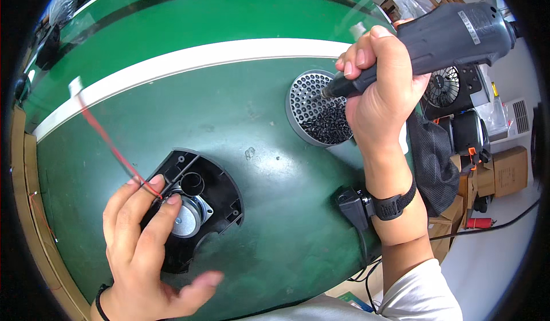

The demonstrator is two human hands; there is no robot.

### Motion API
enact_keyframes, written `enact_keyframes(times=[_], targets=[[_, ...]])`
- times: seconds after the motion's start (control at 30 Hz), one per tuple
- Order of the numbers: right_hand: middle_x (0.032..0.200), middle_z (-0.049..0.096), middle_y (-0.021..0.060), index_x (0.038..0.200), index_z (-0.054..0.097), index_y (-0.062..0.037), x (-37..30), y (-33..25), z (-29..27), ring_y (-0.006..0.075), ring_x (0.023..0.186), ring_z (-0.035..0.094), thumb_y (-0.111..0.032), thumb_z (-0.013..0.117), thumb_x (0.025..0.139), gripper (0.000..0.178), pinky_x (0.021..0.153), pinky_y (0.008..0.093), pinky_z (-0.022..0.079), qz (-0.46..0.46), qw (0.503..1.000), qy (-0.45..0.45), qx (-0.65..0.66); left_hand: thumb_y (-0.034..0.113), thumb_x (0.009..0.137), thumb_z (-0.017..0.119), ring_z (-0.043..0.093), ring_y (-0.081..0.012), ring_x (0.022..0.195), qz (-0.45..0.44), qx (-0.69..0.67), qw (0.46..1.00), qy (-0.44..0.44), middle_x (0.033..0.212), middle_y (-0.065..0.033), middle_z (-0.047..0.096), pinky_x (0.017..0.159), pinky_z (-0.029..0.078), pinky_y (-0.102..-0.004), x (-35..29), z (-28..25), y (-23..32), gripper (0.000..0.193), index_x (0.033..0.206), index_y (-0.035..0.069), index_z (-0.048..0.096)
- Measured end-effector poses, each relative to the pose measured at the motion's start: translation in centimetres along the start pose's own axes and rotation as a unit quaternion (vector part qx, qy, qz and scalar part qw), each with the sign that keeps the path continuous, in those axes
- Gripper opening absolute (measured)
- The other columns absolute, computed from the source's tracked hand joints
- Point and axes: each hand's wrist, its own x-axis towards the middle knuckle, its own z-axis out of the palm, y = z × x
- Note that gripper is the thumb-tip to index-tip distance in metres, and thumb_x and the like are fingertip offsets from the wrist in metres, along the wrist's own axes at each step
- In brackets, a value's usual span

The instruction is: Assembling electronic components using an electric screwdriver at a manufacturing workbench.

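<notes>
My right hand (385, 86) is wrapped round a dark electric screwdriver (441, 40). The screwdriver's tip points down into a round grey screw tray (293, 121), which has a plate full of holes and a heap of small black screws (325, 125). At the lower left, my left hand (143, 246) rests with fingers stretched out on a round silver speaker (186, 222), thumb held apart. The speaker sits in a black plastic housing (228, 192) on the green table. A red and black wire (103, 132) rises past my fingertips to a white connector (75, 86), slightly blurred.
A strapped black device (350, 205) on my right wrist trails a cable. A white strip (229, 51) crosses the green table (275, 206). Right of the table are a black mesh cloth (432, 166), a fan (444, 86) and cardboard boxes (510, 172). Cardboard (34, 223) lines the left edge.
</notes>
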Motion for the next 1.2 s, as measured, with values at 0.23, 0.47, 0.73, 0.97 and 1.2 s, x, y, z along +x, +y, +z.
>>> enact_keyframes(times=[0.23, 0.47, 0.73, 0.97, 1.2], targets=[[0.065, 0.049, 0.0031, 0.084, 0.052, -0.0071, 0.1, 0.4, -0.3, 0.0149, 0.056, 0.051, -0.013, 0.06, 0.093, 0.013, 0.059, 0.0341, 0.048, 0.002, 1.0, -0.015, -0.012, 0.022, 0.069, 0.078, 0.042, -0.0493, 0.132, 0.009, 0.101, 0.995, 0.023, 0.14, -0.0289, 0.05, 0.11, 0.032, -0.0583, -0.2, 1.0, -0.1, 0.067, 0.131, 0.003, 0.061], [0.059, 0.056, 0.0054, 0.083, 0.057, -0.0005, 0.6, 0.6, -0.9, 0.0138, 0.047, 0.054, -0.002, 0.061, 0.092, 0.01, 0.05, 0.0298, 0.049, -0.03, 0.999, -0.015, 0.027, 0.019, 0.069, 0.084, 0.047, -0.0498, 0.125, 0.065, 0.113, 0.991, 0.044, 0.141, -0.0294, 0.049, 0.104, 0.039, -0.0574, -0.2, 2.2, -1.5, 0.068, 0.132, 0.005, 0.062], [0.075, 0.041, -0.0014, 0.092, 0.052, -0.0049, 1.0, -7.8, -1.4, 0.0098, 0.062, 0.041, -0.011, 0.059, 0.09, 0.01, 0.067, 0.0288, 0.038, 0.026, 0.98, -0.123, 0.157, 0.026, 0.059, 0.088, 0.053, -0.0446, 0.114, 0.071, 0.099, 0.99, 0.068, 0.139, -0.0244, 0.053, 0.095, 0.047, -0.0511, -0.1, 1.8, -1.9, 0.076, 0.129, 0.009, 0.065], [0.068, 0.048, 0.0, 0.068, 0.044, -0.0123, -3.3, -12.3, -2.3, 0.0083, 0.062, 0.044, 0.001, 0.066, 0.072, 0.025, 0.074, 0.0234, 0.038, -0.075, 0.943, -0.085, 0.312, 0.017, 0.044, 0.087, 0.055, -0.038, 0.109, 0.095, 0.084, 0.982, 0.142, 0.134, -0.0188, 0.058, 0.089, 0.052, -0.0445, 0.1, 3.6, -3.0, 0.08, 0.121, 0.009, 0.069], [0.07, 0.051, -0.0018, 0.1, 0.042, -0.0072, -5.9, -8.5, 3.1, 0.008, 0.062, 0.049, -0.009, 0.064, 0.087, 0.026, 0.074, 0.0237, 0.043, 0.081, 0.928, -0.231, 0.281, 0.015, 0.045, 0.087, 0.056, -0.0368, 0.108, 0.104, 0.086, 0.977, 0.163, 0.131, -0.0177, 0.061, 0.086, 0.054, -0.0426, 0.1, 4.0, -3.3, 0.076, 0.118, 0.01, 0.07]])
